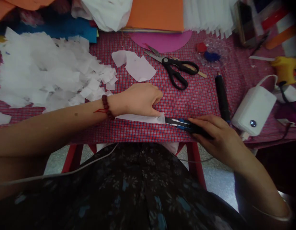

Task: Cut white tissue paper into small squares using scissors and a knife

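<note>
My right hand (212, 131) is wrapped round a black and blue utility knife (183, 124), its blade pointing left. The blade's tip meets the right end of a narrow white paper strip (143, 118) near the table's front edge. My left hand (140, 99), with a dark red bead bracelet at the wrist, is closed and rests over the strip, thumb at its right end. Whether its fingers pinch the paper is partly hidden. Beyond the left hand lies a loose white paper piece (139, 67). Black-handled scissors (173, 65) lie partly spread behind my hands.
A large heap of torn white paper (47, 70) covers the left side. At the right are a black pen-like stick (222, 95) and a white power bank (254, 105) with cables. Orange sheets (155, 14), a pink disc (162, 41) and a phone (245, 24) lie at the back.
</note>
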Available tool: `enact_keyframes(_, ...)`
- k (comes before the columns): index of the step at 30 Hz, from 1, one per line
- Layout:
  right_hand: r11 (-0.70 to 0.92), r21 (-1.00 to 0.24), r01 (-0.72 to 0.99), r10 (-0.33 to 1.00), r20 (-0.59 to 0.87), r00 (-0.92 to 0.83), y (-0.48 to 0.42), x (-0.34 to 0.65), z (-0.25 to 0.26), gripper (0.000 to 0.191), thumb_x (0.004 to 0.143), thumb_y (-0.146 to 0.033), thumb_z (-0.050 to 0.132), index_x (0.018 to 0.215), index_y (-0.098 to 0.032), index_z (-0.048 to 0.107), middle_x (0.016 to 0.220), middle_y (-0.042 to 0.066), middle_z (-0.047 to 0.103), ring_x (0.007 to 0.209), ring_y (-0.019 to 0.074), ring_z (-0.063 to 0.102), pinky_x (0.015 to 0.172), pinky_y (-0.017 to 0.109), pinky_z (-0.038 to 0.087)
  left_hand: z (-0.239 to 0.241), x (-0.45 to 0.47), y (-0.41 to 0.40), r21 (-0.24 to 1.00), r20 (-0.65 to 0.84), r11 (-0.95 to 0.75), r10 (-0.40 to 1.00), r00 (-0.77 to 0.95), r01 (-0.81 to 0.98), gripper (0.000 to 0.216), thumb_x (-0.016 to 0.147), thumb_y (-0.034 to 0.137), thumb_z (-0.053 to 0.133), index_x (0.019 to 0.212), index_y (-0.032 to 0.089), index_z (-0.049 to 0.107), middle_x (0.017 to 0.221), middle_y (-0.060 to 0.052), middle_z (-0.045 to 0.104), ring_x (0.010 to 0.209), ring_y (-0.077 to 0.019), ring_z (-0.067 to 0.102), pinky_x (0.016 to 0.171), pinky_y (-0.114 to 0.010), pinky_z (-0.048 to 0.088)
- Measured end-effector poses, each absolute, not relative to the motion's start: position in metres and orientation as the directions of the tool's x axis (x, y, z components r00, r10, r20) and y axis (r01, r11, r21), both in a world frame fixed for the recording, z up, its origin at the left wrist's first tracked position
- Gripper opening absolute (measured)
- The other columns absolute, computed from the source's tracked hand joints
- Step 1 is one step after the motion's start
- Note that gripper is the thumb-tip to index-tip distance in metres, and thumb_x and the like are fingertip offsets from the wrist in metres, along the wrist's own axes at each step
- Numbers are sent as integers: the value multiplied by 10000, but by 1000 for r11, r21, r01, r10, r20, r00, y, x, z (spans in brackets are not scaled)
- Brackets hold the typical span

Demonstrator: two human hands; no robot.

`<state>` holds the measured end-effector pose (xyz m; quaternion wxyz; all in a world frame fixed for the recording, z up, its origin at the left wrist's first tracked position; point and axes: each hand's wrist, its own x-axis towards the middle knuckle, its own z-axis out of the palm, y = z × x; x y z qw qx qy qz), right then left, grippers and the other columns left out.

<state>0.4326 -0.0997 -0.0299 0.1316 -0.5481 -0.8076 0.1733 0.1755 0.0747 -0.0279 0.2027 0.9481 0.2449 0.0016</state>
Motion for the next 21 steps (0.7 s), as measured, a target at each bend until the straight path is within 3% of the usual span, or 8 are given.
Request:
enact_keyframes(4, 342, -430, 836, 928, 16, -372, -99, 435, -31, 440, 954, -191, 584, 1391, -235, 562, 1193, 134, 629, 1071, 315, 639, 919, 529, 556, -19, 183, 77, 352, -194, -783, 476, 858, 513, 337, 769, 518, 678, 704, 193, 623, 679, -25, 608, 627, -168, 532, 565, -296, 315)
enact_keyframes(10, 366, -429, 826, 919, 28, -393, -97, 432, -31, 463, 964, -187, 573, 1416, -270, 519, 1193, 118, 623, 1074, 312, 630, 905, 537, 556, -14, 191, 75, 306, -222, -787, 489, 844, 536, 342, 761, 517, 680, 684, 189, 621, 614, -22, 559, 592, -166, 504, 553, -303, 310)
enact_keyframes(16, 390, -447, 805, 908, 39, -418, -90, 426, -30, 480, 961, -177, 572, 1423, -289, 513, 1188, 112, 628, 1062, 310, 633, 906, 523, 551, -15, 192, 75, 336, -244, -768, 487, 838, 544, 341, 752, 516, 693, 700, 183, 640, 645, -43, 586, 621, -185, 532, 581, -319, 338)
enact_keyframes(21, 366, -450, 814, 918, 34, -394, -91, 429, -31, 488, 950, -193, 576, 1425, -293, 529, 1202, 111, 636, 1066, 324, 640, 908, 539, 547, -12, 192, 74, 278, -290, -786, 479, 829, 552, 389, 803, 552, 650, 840, 169, 704, 726, -78, 656, 684, -227, 586, 594, -329, 357)
